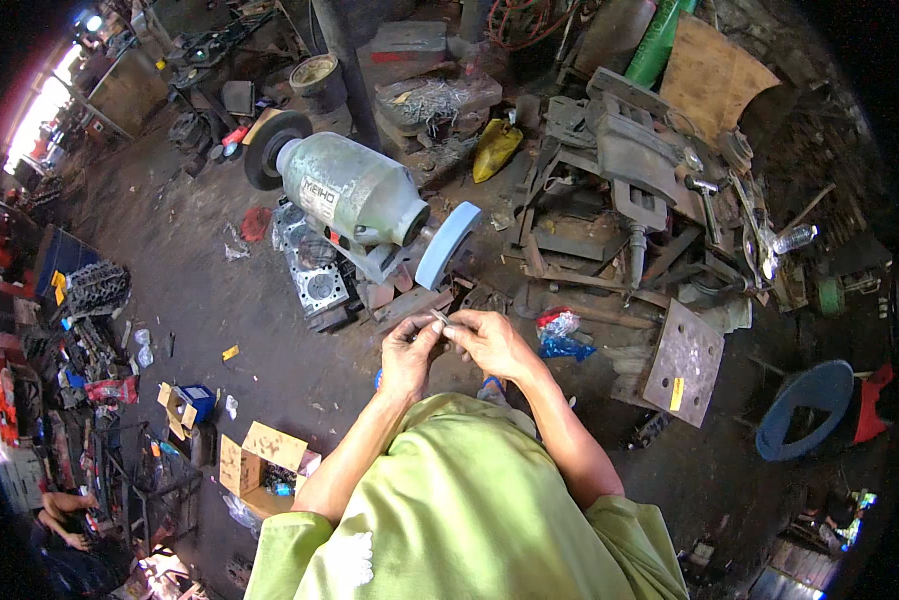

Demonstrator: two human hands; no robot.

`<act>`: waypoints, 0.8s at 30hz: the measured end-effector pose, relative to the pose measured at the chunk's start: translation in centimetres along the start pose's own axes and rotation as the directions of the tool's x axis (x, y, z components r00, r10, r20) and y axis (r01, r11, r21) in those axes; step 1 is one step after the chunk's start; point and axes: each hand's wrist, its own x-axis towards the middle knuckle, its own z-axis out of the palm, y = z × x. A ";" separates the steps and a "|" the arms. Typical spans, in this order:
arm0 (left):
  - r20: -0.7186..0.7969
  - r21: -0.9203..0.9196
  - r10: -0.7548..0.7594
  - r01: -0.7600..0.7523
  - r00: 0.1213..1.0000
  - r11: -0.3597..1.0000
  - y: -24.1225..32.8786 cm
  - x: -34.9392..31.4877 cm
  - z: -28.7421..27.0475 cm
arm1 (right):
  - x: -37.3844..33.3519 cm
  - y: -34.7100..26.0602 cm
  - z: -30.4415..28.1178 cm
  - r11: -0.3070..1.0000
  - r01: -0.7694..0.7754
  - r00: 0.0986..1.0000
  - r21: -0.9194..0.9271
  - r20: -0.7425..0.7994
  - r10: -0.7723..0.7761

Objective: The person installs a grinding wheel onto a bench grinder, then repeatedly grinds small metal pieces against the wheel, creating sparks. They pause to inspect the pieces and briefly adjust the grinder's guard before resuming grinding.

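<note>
Your green shirt (460,500) fills the bottom centre of the frame, and your 2 bare forearms (355,445) angle up from it toward the middle. There your left grip (408,350) and right grip (488,342) meet, fingertips pinched together on a small metal piece (440,316). The piece lies between the thumbs and forefingers of both, its slim end poking out just above your left thumb; most of it is covered by your fingers, so its full shape is too small to tell.

Just above your hands in the frame, apart from the piece, stands the blue-grey grinding wheel (448,246) of a bench grinder (345,185). The grinder's dark wheel (265,150) sits at the other end, toward the upper left. A metal engine part (320,285) lies below the grinder's body.

Right of your hands is crumpled red and blue packaging (562,340), then a drilled metal plate (685,360). An opened cardboard box (275,445) rests on the floor (190,320) at lower left.

Farther off, a yellow container (498,150) lies at upper centre, a heavy grey vise (635,150) stands at upper right, and a green cylinder (660,45) leans behind it.
</note>
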 end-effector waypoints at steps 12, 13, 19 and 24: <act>0.075 -0.168 0.003 0.010 0.997 0.986 0.0 2.2 -0.4 | 2.3 -0.7 -0.9 0.980 0.064 0.998 -0.189 -0.012 -0.067; 0.081 -0.162 -0.003 0.016 0.997 0.987 0.1 2.3 -0.5 | 2.3 -0.6 -1.0 0.981 0.102 0.994 -0.165 -0.020 -0.106; 0.111 -0.133 -0.018 0.033 0.994 0.991 0.3 2.7 -0.3 | 2.6 0.0 -1.0 0.989 0.130 0.991 -0.072 -0.036 -0.133; 0.090 -0.144 -0.013 0.026 0.996 0.989 0.3 2.8 -0.2 | 2.8 -0.1 -1.1 0.997 0.072 0.997 0.025 0.005 -0.072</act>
